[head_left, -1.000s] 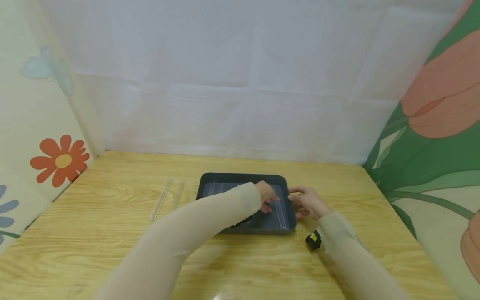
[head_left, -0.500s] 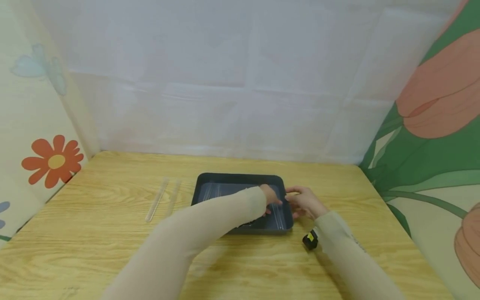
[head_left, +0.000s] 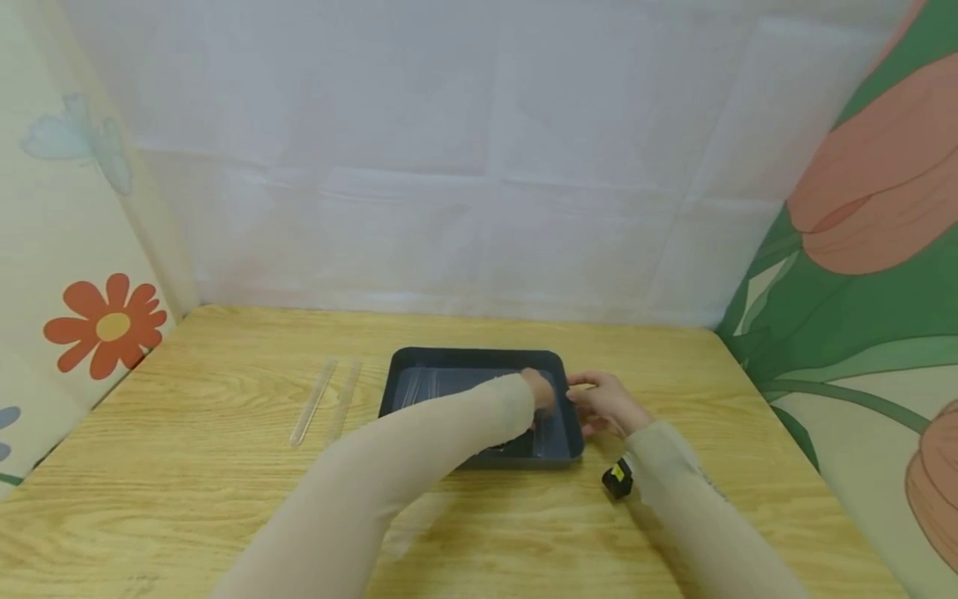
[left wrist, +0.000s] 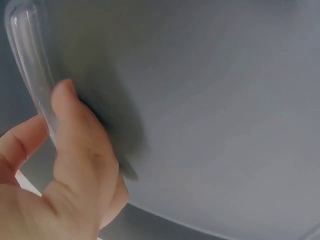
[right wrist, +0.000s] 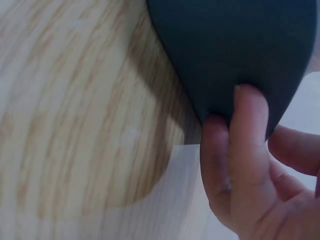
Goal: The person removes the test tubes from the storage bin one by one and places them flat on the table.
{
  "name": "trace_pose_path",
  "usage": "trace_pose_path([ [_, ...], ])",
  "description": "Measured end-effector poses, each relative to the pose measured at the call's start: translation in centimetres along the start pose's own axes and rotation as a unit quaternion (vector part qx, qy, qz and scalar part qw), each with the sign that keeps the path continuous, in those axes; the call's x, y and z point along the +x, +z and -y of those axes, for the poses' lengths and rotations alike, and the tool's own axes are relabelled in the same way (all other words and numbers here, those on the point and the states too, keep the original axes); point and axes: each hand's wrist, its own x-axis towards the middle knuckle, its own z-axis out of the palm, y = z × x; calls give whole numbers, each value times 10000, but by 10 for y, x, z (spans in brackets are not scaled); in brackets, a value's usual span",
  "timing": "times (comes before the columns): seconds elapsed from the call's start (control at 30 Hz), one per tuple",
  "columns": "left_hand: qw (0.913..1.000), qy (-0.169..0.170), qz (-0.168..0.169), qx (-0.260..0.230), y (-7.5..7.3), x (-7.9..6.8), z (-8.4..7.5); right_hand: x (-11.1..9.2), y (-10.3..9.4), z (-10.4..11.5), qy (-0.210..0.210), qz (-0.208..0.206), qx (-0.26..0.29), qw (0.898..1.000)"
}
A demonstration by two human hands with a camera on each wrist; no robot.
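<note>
In the head view, my left hand (head_left: pixel 540 395) is down inside the dark grey tray (head_left: pixel 479 358), near its right end. The left wrist view shows the thumb and fingers of this hand pinching a clear tube with a rounded end (left wrist: pixel 27 47), which lies along the tray's side. Other clear tubes (head_left: pixel 422 387) lie in the left part of the tray. My right hand (head_left: pixel 609 405) is outside the tray at its right side. Its fingertips (right wrist: pixel 247 102) touch the outer wall, and its thumb is by the wall's edge.
Left of the tray, two clear strips (head_left: pixel 313 403) lie side by side on the wood-grain table (head_left: pixel 224 399). A small black device with a yellow mark (head_left: pixel 617 480) sits beside my right wrist. A white sheet (head_left: pixel 479 166) stands behind the table.
My left hand's fingers were spread over the tray's right end; they have lowered and come together on the clear tube. The right hand stays at the tray's side. The head view has shifted slightly.
</note>
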Motion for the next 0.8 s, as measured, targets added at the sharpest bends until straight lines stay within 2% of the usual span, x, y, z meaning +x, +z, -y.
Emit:
trace_pose_path([
  [0.03,9999,124,65,26,1,7,4,0,0,0,-16,10,-3,10000],
  [0.1,9996,241,93,-87,-16,-22,5,0,1,0,-48,12,-18,10000],
  [0.17,9980,111,103,-610,-32,-56,5,-1,1,0,-74,35,-44,10000],
  [0.2,9944,-30,99,-1048,-39,-69,6,-1,1,-1,-79,28,-39,10000],
  [0.3,9856,-234,45,-1672,-49,-92,9,-1,1,-1,-77,38,-56,9999],
  [0.37,9777,-334,90,-2069,-52,-99,12,-2,1,-1,-74,53,-88,9999],
  [0.43,9663,-349,236,-2538,-55,-103,15,-2,1,0,-63,42,-91,9999],
  [0.5,9532,-381,379,-2976,-56,-103,17,-3,1,-1,-72,50,-102,9999],
  [0.57,9435,-373,464,-3261,-58,-102,18,-3,1,-1,-82,56,-97,9999],
  [0.63,9333,-317,537,-3536,-59,-101,20,-3,0,-1,-96,63,-90,9999],
  [0.73,9213,-108,701,-3823,-68,-108,23,-2,-1,-2,-91,54,-107,9999],
  [0.8,9101,39,822,-4061,-75,-113,27,-2,0,-2,-99,53,-109,9999],
])
